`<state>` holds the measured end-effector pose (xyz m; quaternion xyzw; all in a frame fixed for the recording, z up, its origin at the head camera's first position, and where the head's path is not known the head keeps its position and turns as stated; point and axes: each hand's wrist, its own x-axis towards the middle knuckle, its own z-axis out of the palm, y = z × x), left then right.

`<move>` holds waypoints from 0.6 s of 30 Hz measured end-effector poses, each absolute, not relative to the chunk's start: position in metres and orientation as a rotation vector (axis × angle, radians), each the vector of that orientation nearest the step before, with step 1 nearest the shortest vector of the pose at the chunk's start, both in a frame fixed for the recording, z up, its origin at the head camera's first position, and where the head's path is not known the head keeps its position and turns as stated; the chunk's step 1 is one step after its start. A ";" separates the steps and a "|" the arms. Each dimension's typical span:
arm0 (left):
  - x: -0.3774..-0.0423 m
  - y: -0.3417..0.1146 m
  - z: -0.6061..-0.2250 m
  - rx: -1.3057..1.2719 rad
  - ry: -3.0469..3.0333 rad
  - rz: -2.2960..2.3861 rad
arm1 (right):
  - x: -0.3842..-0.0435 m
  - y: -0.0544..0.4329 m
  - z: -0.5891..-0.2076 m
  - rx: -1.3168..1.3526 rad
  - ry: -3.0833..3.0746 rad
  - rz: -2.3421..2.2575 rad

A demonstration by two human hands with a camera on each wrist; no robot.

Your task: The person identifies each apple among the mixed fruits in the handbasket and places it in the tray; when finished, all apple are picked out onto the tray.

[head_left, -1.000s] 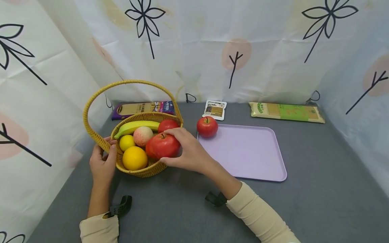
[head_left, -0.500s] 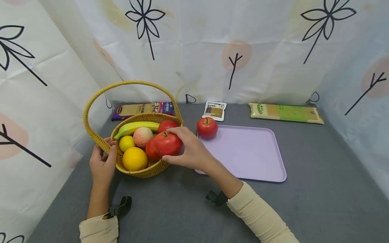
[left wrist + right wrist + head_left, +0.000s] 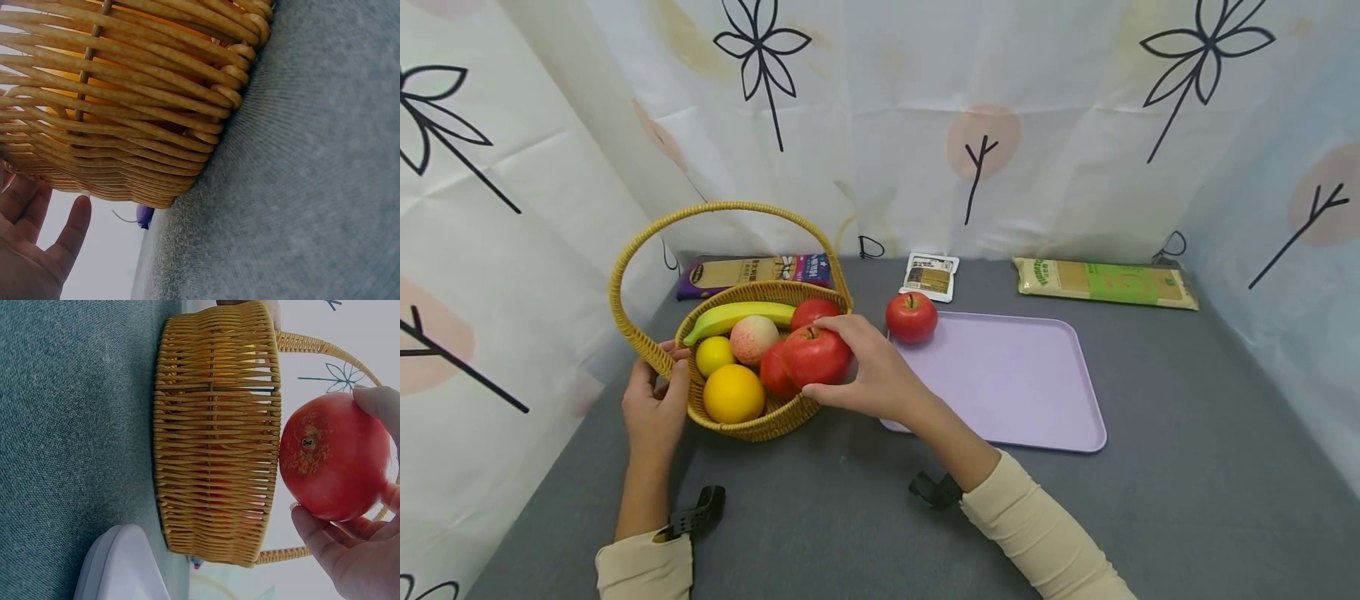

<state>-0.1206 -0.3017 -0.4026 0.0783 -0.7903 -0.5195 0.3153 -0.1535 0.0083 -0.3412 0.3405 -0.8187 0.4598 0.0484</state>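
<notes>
A yellow woven basket (image 3: 767, 427) with a tall arched handle stands left of centre in the head view. My left hand (image 3: 655, 404) grips its rim at the left foot of the handle; the left wrist view shows the fingers (image 3: 75, 225) at the weave. My right hand (image 3: 876, 375) holds a red apple (image 3: 817, 356) between thumb and fingers, at rim height on the basket's right side. Inside lie a banana (image 3: 737, 317), a peach (image 3: 754, 339), a lemon (image 3: 715, 356), an orange (image 3: 734, 394) and two red fruits, one partly hidden by the held apple (image 3: 337, 459).
A lilac tray (image 3: 1000, 383) lies to the right, with another red apple (image 3: 912, 317) at its back left corner. Along the curtain lie a purple-ended noodle pack (image 3: 752, 271), a small white sachet (image 3: 929, 276) and a green-labelled pack (image 3: 1105, 283).
The apple in my right hand has shifted slightly right, uncovering more of the red fruit behind it. My left hand keeps its place on the basket.
</notes>
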 end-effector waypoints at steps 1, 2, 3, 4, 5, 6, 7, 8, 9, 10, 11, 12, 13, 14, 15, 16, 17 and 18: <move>-0.121 -0.302 -0.403 0.205 -2.082 -1.368 | -0.154 0.008 -0.341 1.037 -2.495 1.404; -0.121 -0.301 -0.402 0.205 -2.081 -1.367 | -0.154 0.008 -0.341 1.037 -2.497 1.405; -0.121 -0.301 -0.402 0.207 -2.081 -1.366 | -0.154 0.009 -0.342 1.034 -2.498 1.407; -0.121 -0.301 -0.401 0.207 -2.081 -1.364 | -0.154 0.009 -0.342 1.032 -2.501 1.408; -0.121 -0.301 -0.401 0.206 -2.080 -1.363 | -0.155 0.009 -0.342 1.028 -2.503 1.409; -0.121 -0.301 -0.401 0.204 -2.081 -1.362 | -0.155 0.009 -0.342 1.024 -2.507 1.410; -0.121 -0.301 -0.401 0.203 -2.081 -1.361 | -0.155 0.009 -0.342 1.020 -2.508 1.414; -0.121 -0.302 -0.401 0.200 -2.081 -1.359 | -0.155 0.010 -0.342 1.015 -2.513 1.415; -0.119 -0.300 -0.399 0.197 -2.081 -1.357 | -0.155 0.010 -0.342 1.011 -2.517 1.416; -0.119 -0.299 -0.399 0.195 -2.081 -1.355 | -0.156 0.010 -0.341 1.009 -2.520 1.420; -0.119 -0.299 -0.399 0.195 -2.083 -1.352 | -0.156 0.011 -0.341 1.006 -2.522 1.423; -0.119 -0.299 -0.399 0.195 -2.082 -1.354 | -0.156 0.011 -0.341 1.002 -2.526 1.427; -0.119 -0.299 -0.398 0.195 -2.083 -1.351 | -0.156 0.012 -0.340 0.997 -2.528 1.431; -0.118 -0.298 -0.398 0.195 -2.085 -1.348 | -0.156 0.012 -0.340 0.994 -2.531 1.434; -0.118 -0.298 -0.398 0.195 -2.089 -1.342 | -0.156 0.013 -0.340 0.991 -2.533 1.438; -0.119 -0.300 -0.400 0.195 -2.092 -1.337 | -0.156 0.013 -0.339 0.988 -2.534 1.442; -0.119 -0.300 -0.401 0.193 -2.096 -1.332 | -0.156 0.013 -0.339 0.984 -2.535 1.444; -0.119 -0.301 -0.401 0.190 -2.098 -1.330 | -0.156 0.014 -0.339 0.980 -2.538 1.448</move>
